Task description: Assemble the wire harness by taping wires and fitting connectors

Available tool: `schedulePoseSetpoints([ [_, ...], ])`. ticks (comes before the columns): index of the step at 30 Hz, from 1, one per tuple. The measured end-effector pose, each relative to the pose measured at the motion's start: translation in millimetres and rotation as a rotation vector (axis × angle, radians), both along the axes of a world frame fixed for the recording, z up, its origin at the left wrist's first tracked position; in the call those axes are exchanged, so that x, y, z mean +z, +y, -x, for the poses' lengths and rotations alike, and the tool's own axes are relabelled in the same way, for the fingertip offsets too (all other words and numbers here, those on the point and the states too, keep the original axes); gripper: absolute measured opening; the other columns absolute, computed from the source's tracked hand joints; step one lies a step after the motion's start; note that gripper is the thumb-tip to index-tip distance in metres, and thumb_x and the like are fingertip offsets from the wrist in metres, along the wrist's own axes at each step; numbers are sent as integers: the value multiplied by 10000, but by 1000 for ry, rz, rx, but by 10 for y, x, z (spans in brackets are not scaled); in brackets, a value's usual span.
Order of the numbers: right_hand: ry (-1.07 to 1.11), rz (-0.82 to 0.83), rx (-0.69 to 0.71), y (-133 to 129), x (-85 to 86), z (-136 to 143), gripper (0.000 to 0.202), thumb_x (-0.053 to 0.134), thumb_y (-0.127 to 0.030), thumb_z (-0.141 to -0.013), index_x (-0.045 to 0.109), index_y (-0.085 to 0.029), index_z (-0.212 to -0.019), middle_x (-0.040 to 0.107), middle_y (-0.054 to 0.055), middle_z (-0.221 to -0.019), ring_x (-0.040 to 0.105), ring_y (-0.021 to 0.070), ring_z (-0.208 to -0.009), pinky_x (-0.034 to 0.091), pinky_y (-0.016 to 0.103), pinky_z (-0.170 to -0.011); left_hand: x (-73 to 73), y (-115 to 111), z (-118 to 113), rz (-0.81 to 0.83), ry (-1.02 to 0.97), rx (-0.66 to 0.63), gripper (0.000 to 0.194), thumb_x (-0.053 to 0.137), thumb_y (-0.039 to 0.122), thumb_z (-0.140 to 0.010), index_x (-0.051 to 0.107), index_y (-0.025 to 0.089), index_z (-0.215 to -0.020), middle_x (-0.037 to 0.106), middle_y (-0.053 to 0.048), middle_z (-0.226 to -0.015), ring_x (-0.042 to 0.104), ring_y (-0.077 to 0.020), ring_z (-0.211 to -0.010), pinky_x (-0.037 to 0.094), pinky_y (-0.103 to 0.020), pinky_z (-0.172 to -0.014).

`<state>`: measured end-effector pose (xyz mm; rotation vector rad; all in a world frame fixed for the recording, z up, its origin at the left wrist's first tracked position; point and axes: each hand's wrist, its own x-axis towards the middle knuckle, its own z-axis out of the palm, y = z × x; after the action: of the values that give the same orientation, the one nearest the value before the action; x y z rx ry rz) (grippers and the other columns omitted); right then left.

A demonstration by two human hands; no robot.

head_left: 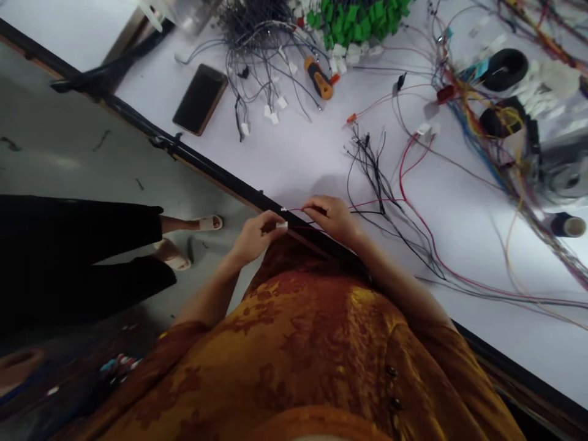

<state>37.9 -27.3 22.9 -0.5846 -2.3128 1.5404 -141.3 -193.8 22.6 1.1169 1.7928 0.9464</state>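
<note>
My left hand (257,237) pinches a small white connector (282,226) over the black front edge of the table. A red wire runs from that connector toward the right. My right hand (331,215) pinches a red wire (296,209) close to its end, where a small metal terminal (283,209) shows just above the connector. The terminal and the connector are apart. Beyond my right hand, the red wire (408,202) continues across the table. A bunch of black wires (374,168) lies beside it.
A phone (201,99) and an orange-black screwdriver (318,78) lie on the table. Green connectors (356,21) are heaped at the back. A thick multicoloured wire bundle (482,141) runs along the right, near tape rolls (505,69). Another person's legs (177,225) are at the left.
</note>
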Motion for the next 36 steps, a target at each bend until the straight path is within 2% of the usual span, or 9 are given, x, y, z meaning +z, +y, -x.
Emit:
schedulePoseSetpoints([
  [2,41,-25,-26,-21,32,-28,188,545,-242,-936,678,-148,-842,673,35,-823,572,132,-765,410,265,-735,19,112,-59,-131,-105,59,296,694,459,-881,697,176,-968,672,-11,-765,607,-116,-666,481,-248,-653],
  [5,66,49,-104,-45,111,-121,192,545,-244,-948,710,-147,-953,645,0,-744,515,104,-655,384,250,-651,62,323,-111,-256,-304,138,335,662,503,-902,704,171,-914,604,7,-649,560,-95,-582,466,-224,-583],
  [7,84,117,-179,-61,167,-187,205,571,-282,-952,729,-157,-987,637,-16,-715,488,94,-617,366,246,-615,72,460,-147,-254,-445,157,387,646,557,-899,686,175,-858,551,21,-592,485,-77,-509,402,-207,-498],
  [11,133,143,-271,-78,245,-249,200,631,-319,-930,735,-165,-855,664,-4,-741,537,102,-668,389,253,-641,78,668,-232,-171,-600,150,479,627,661,-860,610,188,-784,451,41,-532,376,-74,-445,310,-221,-424],
  [18,119,-7,-360,-93,249,-196,206,615,-236,-904,619,-182,-705,602,-11,-695,483,102,-643,372,269,-645,108,729,-266,-89,-577,80,445,525,643,-922,576,214,-815,404,54,-490,323,-77,-377,268,-249,-391],
  [22,123,-30,-375,-108,240,-185,209,596,-199,-900,570,-183,-693,577,-15,-700,469,100,-646,362,266,-649,126,706,-262,-57,-533,127,432,529,629,-928,593,215,-821,412,56,-470,318,-75,-365,260,-246,-383],
  [27,40,-50,-282,-94,224,-222,133,625,-232,-921,650,-180,-801,624,-8,-751,517,108,-693,360,261,-671,146,719,-263,-63,-545,153,415,604,619,-888,628,210,-823,448,49,-472,353,-78,-370,240,-243,-369],
  [32,-21,-128,-161,-56,253,-258,201,543,-269,-977,688,-185,-866,664,18,-848,558,120,-773,368,259,-698,155,715,-219,-91,-450,132,400,599,597,-907,659,209,-832,466,41,-471,376,-77,-390,260,-235,-392],
  [36,44,4,-88,19,260,-241,220,554,-243,-943,670,-162,-774,625,0,-761,535,95,-701,370,239,-666,170,708,-166,-93,-428,66,390,594,572,-923,671,207,-812,474,38,-475,374,-71,-405,268,-222,-408],
])
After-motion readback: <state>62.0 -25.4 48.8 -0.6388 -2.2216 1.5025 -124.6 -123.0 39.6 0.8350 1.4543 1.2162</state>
